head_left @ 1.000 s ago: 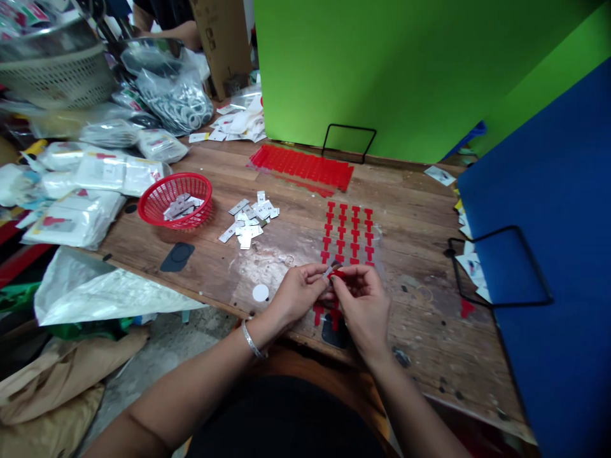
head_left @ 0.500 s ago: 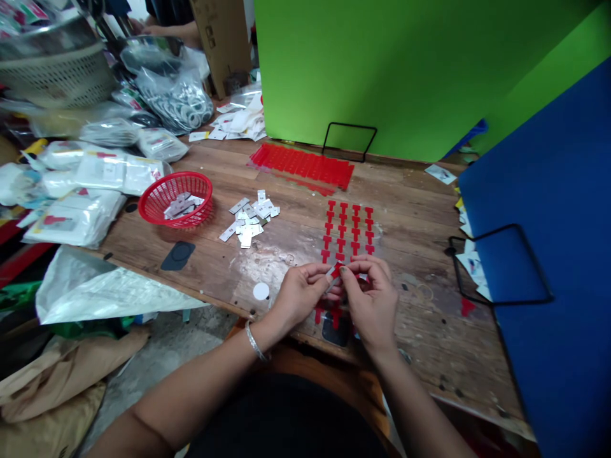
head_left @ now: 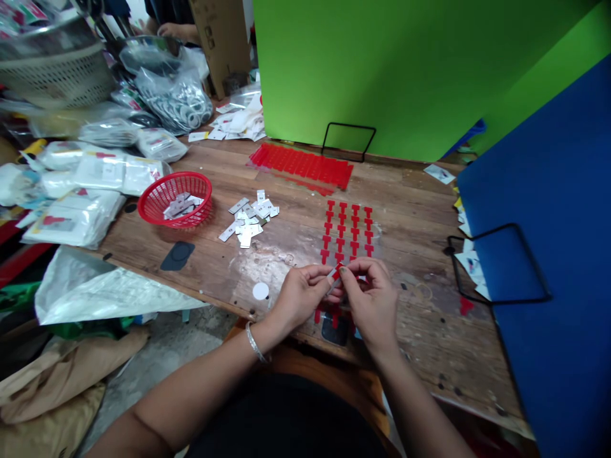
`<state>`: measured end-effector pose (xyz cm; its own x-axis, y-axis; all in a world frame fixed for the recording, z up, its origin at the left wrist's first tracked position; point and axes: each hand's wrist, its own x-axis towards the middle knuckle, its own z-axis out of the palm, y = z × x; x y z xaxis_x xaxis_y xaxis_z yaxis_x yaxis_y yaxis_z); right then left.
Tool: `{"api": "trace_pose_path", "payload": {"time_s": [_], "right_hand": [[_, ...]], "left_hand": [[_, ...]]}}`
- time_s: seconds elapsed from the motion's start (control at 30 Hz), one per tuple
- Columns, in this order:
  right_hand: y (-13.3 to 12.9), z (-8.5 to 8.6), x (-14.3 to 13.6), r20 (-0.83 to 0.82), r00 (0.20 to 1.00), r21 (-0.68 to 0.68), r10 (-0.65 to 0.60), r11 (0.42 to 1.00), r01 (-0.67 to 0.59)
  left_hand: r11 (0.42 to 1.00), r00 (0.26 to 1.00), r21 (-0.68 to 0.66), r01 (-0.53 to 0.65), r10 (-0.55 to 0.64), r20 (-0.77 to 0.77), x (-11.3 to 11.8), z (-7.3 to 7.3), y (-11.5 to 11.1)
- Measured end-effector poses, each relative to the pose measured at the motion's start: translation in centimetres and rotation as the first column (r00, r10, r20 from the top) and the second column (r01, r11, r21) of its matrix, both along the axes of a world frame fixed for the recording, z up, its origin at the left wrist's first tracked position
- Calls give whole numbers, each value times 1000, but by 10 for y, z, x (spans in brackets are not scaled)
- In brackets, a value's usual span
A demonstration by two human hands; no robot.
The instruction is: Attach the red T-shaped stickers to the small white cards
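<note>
My left hand [head_left: 300, 296] pinches a small silvery metal plate [head_left: 331, 280] between thumb and fingers, low over the table's front edge. My right hand [head_left: 375, 305] has its thumb and index finger closed on a small red piece [head_left: 339, 268] that lies against the plate; its outline is mostly covered by fingers. Just beyond and under my hands, rows of red T-shaped stickers [head_left: 355, 230] rest on the table on what looks like a clear sheet. To the left of them lies a loose pile of similar metal plates [head_left: 250, 219].
A red basket [head_left: 205, 202] holds more plates. Flat red sheets [head_left: 305, 166] lie at the back by the green panel [head_left: 382, 70]. Black wire frames stick out from the green and blue [head_left: 563, 210] panels. Packed plastic bags [head_left: 100, 172] crowd the left; another person's hand [head_left: 172, 30] shows behind.
My hands stay in nearly the same place, with the plate and red piece shifted slightly between the fingers. In the background, the other person's hand has moved.
</note>
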<state>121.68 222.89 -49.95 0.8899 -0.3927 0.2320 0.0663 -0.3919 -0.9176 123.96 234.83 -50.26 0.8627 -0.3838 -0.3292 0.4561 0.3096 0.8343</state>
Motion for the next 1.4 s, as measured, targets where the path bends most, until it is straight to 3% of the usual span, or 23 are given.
{"api": "trace_pose_path", "payload": {"time_s": [0.17,0.27,0.43,0.63,0.77,0.83,0.9,0.97,1.0,1.03,1.1,1.13,1.2,1.27,1.3,1.4], "right_hand": [[2,-5,-1,-52,999,161,-7,987,16],[-1,-6,1,-68,997,330,-41,942,61],[-9,-5,0,-245,944,472,223,877,-85],[-3,-9,-5,-280,927,544,249,837,-61],[3,-12,-3,-295,901,547,319,829,-115],[5,-13,-2,-277,899,564,339,815,-133],[4,-14,-1,-242,918,566,314,814,-129],[1,-15,-2,-233,929,529,288,839,-127],[0,-15,-2,-242,927,505,286,853,-131],[-1,-16,-3,-254,924,484,286,865,-134],[-3,-18,-4,-268,924,457,274,880,-129],[-2,-19,-5,-266,927,452,264,884,-121],[-1,-20,-6,-253,936,453,244,885,-108],[2,-20,-6,-242,941,460,236,882,-103],[4,-20,-6,-238,942,466,236,879,-102],[7,-19,-6,-241,940,486,242,868,-99]], "left_hand": [[999,999,33,-13,11,40,-4,-2,0],[1000,1000,18,-3,2,17,-4,0,2],[998,996,16,57,-56,-68,-3,5,6],[995,991,31,93,-90,-95,-7,1,14],[993,993,71,97,-92,-73,-9,-5,21],[988,996,124,94,-92,-22,-4,-4,32],[967,994,254,9,-36,101,9,3,53],[875,940,432,-219,71,334,28,16,84],[775,866,511,-372,92,491,38,24,103],[645,770,550,-531,95,631,48,32,123],[351,645,594,-724,38,764,65,46,160],[224,611,597,-770,-11,792,71,51,175],[33,573,580,-814,-111,812,80,56,194],[-48,574,575,-816,-180,799,81,53,195],[-41,598,603,-797,-202,776,80,48,190],[75,711,757,-649,-292,639,75,30,161]]}}
